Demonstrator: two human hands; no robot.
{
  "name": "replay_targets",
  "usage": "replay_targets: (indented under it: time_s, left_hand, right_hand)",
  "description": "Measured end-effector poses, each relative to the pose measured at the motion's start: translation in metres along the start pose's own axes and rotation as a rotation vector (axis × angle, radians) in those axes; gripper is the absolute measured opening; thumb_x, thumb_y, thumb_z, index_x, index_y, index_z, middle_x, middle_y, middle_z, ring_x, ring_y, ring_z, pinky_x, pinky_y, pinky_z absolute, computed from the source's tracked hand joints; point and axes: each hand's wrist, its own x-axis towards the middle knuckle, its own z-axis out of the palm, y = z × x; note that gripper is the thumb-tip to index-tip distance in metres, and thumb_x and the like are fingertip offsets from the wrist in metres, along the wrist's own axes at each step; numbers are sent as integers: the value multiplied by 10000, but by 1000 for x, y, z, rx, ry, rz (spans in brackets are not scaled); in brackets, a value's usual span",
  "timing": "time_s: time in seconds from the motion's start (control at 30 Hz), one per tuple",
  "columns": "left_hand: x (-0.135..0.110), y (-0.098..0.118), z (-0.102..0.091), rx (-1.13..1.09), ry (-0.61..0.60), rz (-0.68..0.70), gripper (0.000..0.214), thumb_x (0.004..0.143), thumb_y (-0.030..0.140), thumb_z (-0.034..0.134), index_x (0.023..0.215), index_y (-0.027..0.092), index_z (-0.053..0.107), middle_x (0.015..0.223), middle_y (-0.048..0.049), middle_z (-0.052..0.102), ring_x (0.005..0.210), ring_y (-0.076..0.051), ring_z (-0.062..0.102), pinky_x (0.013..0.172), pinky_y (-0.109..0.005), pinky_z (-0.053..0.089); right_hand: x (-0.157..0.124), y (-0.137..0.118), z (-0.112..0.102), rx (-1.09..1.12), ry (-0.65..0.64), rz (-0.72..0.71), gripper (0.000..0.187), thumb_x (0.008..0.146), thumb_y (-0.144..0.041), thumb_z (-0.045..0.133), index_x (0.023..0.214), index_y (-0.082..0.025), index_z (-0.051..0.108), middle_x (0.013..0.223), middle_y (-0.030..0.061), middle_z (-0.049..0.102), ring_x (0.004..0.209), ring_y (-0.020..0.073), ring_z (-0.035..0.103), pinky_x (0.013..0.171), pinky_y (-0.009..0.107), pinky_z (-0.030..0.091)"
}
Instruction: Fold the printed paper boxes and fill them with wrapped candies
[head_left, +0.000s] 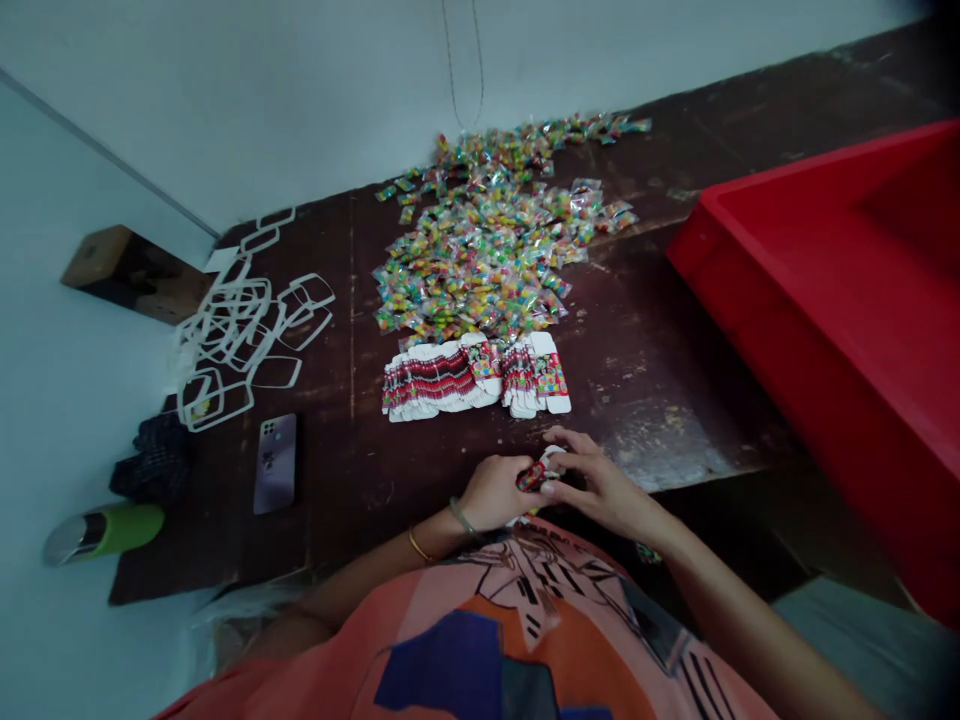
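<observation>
Both hands meet at the near edge of a dark wooden table (660,360). My left hand (495,492) is closed around a small red and white printed card box (537,472). My right hand (592,478) pinches the same box from the right with its fingertips. Just beyond my hands lies a fanned row of flat red and white printed cards (472,376). Behind that row spreads a large heap of small clear packets of coloured sweets (487,250).
A red plastic bin (847,310) stands at the right. At the left lie white card cut-out frames (244,330), a purple phone (275,462), a dark cloth (154,455) and a green bottle (105,532) on its side. A wooden block (124,270) sits against the wall.
</observation>
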Motion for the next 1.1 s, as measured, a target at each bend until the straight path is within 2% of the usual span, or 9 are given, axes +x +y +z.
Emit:
replay_targets:
  time_s: [0.1, 0.2, 0.3, 0.4, 0.6, 0.73, 0.9, 1.0, 1.1]
  left_hand:
    - [-3, 6, -3, 166, 48, 23, 230, 646, 371, 711, 750, 178, 642, 631, -10, 581, 605, -147, 510, 592, -220, 322]
    - [-3, 6, 1, 32, 39, 48, 232, 708, 372, 665, 797, 157, 659, 665, 3, 601, 626, -130, 504, 598, -205, 337]
    - [-3, 0, 7, -91, 44, 37, 218, 739, 341, 639, 736, 123, 651, 611, 32, 549, 600, -101, 453, 578, -193, 326]
    - [-4, -5, 11, -226, 60, 7, 270, 775, 365, 599, 677, 113, 597, 596, 33, 507, 584, -92, 425, 560, -195, 323]
    - [-12, -6, 7, -452, 186, 83, 440, 818, 346, 587, 1187, 175, 421, 764, 17, 564, 669, -104, 527, 665, -207, 408]
    - [-18, -11, 2, -338, 131, 141, 299, 820, 338, 587, 1062, 165, 571, 846, -35, 610, 766, -132, 564, 742, -235, 426]
    - [-24, -7, -1, -367, 98, 158, 201, 828, 307, 566, 826, 138, 675, 831, -63, 629, 802, -153, 563, 772, -253, 419]
    - [-25, -2, 3, -648, 66, -16, 213, 761, 266, 628, 947, 163, 627, 798, -18, 601, 698, -120, 540, 681, -236, 421]
    - [-22, -2, 10, -1012, -37, -242, 506, 654, 159, 653, 1134, 219, 504, 797, 23, 575, 631, -98, 527, 620, -222, 415]
  right_hand:
    - [5, -7, 8, 26, 56, -11, 249, 839, -390, 591, 732, -199, 711, 1277, 85, 503, 1169, 261, 461, 1013, 444, 343]
    - [10, -12, 15, 148, 104, -5, 307, 876, -384, 538, 719, -192, 720, 1313, 76, 472, 1163, 246, 472, 996, 403, 365]
    - [11, -11, 20, 177, 168, 5, 277, 841, -392, 587, 699, -185, 703, 1205, 84, 525, 1078, 233, 521, 932, 359, 408]
    - [5, -4, 23, 221, 273, 76, 198, 813, -389, 620, 830, -194, 648, 1004, 70, 591, 918, 202, 569, 830, 326, 453]
    - [-14, 9, 23, 628, 253, 259, 308, 814, -407, 617, 1040, -246, 483, 851, 1, 595, 764, 154, 580, 665, 264, 495]
    - [-23, 16, 20, 912, 131, 411, 272, 799, -436, 627, 922, -203, 557, 766, -15, 545, 650, 102, 529, 566, 207, 477]
    - [-17, 17, 18, 882, -71, 444, 313, 715, -415, 717, 867, -158, 624, 664, -44, 528, 499, 46, 442, 460, 162, 418]
    - [-6, 19, 14, 909, -204, 485, 336, 646, -367, 775, 855, -152, 622, 680, -47, 559, 475, 32, 452, 461, 161, 431]
    - [5, 20, 10, 891, -365, 569, 338, 607, -332, 798, 834, -147, 629, 668, -42, 577, 467, 37, 481, 468, 168, 436]
